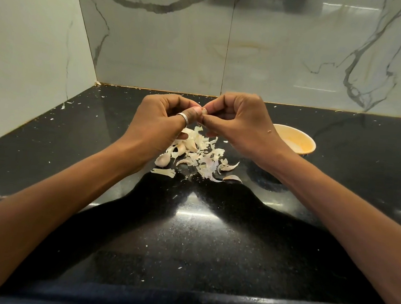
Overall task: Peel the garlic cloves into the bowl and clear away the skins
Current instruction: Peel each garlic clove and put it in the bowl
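Both forearms reach forward from the near edge of the black countertop (187,246) and meet above its middle, wrists bent inward. The left hand (162,120) has its fingers curled under and its thumb pushed forward. The right hand (241,125) mirrors it, fingers tucked. Between their thumbs and fingertips the two hands pinch one garlic clove (204,111) — only a small pale tip of it shows. One ring (182,118) sits on the left hand.

Just below the hands, one pile of skins (204,155) lies on the surface, closer to the back edge than the near one. At the pile's left rim lies one loose clove (163,160); any others mixed among the skins cannot be counted. One bowl (311,143) stands right of the pile, partly hidden by the right wrist — its contents are unclear. Small flecks of skin are scattered toward the back left corner
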The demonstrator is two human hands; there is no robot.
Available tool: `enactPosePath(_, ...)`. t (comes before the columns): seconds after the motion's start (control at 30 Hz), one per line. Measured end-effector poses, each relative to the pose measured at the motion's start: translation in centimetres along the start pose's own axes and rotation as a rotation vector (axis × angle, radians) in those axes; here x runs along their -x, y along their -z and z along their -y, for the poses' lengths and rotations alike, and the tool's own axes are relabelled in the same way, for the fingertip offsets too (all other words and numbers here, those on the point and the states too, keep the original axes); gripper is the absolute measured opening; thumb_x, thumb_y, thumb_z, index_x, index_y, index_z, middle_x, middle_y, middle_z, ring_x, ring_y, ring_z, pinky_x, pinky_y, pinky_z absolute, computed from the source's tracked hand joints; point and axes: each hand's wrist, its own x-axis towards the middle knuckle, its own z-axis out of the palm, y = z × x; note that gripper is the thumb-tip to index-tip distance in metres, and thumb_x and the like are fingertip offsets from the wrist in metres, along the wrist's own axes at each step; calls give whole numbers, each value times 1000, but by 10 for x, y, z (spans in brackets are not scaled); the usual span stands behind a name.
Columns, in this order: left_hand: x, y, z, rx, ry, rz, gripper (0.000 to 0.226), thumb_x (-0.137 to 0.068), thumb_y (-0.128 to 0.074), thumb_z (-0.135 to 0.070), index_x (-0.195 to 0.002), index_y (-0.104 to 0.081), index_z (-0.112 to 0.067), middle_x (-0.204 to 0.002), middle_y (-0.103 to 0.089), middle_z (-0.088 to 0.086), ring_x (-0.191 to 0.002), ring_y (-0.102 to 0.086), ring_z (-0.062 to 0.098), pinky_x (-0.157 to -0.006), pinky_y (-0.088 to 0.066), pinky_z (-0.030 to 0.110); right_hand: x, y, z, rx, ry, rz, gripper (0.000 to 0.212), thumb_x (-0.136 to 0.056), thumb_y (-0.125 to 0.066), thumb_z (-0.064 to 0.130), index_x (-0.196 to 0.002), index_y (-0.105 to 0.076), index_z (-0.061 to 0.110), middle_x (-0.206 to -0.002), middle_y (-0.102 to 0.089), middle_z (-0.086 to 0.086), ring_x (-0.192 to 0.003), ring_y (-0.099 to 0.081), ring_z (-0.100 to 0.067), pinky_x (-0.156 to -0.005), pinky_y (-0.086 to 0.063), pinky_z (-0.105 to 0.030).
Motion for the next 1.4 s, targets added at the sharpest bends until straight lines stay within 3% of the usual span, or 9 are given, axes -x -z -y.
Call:
enactPosePath(0.23,0,1,2,-131,-94,-52,7,-92,-73,-19,-95,-78,-16,-84,-76,4,-80,-74,18,-66,-64,38,3,-4,-2,251,151,-57,9,-87,-78,10,-95,-78,6,-84,-79,-1,-75,-75,-4,-70,-63,-32)
enactPosePath(0.5,4,2,0,-383,-226,-71,4,-91,-73,-24,-90,-77,-21,-77,-73,-11,-65,-69,2,-67,-60,35,5,-7,3,532,304,-67,9,-85,-72,17,-85,-76,9,-76,-76,-3,-68,-72,-18,-67,-58,-40)
enactPosePath(0.67,4,0,0,-356,-172,-33,7,-93,-71,-20,-87,-74,-20,-72,-71,-9,-56,-69,7,-62,-60,35,7,-8,2,626,366,-66,9,-84,-70,16,-84,-75,8,-71,-73,-5,-64,-68,-23,-65,-57,-42)
enactPosePath(0.8,1,1,3,-269,-77,-16,9,-93,-70,-17,-85,-74,-17,-71,-70,-3,-56,-68,10,-61,-63,41,7,-9,2,530,310,-78,11,-85,-71,18,-83,-76,8,-73,-75,-3,-66,-71,-18,-67,-58,-41)
enactPosePath(1.0,-4,4,1,-145,-2,27,11,-95,-67,-17,-87,-74,-18,-87,-73,15,-76,-69,21,-61,-62,31,3,-5,4,230,139,-31,6,-85,-81,10,-89,-77,8,-82,-78,-1,-74,-75,-5,-71,-64,-33)
enactPosePath(1.07,-6,6,2,-143,4,27,11,-96,-66,-17,-89,-74,-16,-89,-73,17,-77,-68,25,-61,-61,31,2,-4,4,155,116,-9,11,-84,-83,10,-92,-76,8,-85,-78,-3,-77,-77,-7,-74,-65,-35)
enactPosePath(1.17,-7,8,5,-174,10,23,11,-96,-66,-18,-90,-75,-15,-91,-70,22,-71,-64,17,-64,-63,37,2,-2,5,42,66,24,12,-84,-83,7,-92,-74,5,-85,-78,-7,-79,-78,-16,-78,-65,-42)
enactPosePath(1.3,-10,14,9,-188,24,-38,9,-95,-67,-20,-90,-75,-18,-83,-70,11,-65,-68,11,-67,-64,44,2,-1,4,-39,34,58,10,-86,-80,2,-94,-73,-1,-86,-78,-13,-80,-78,-22,-80,-65,-44)
enactPosePath(1.4,-7,14,6,-183,-44,-81,10,-94,-66,-15,-96,-75,-19,-87,-72,3,-76,-70,12,-63,-63,36,2,-2,2,-34,31,60,10,-88,-77,0,-96,-73,-3,-86,-78,-14,-80,-78,-22,-79,-65,-42)
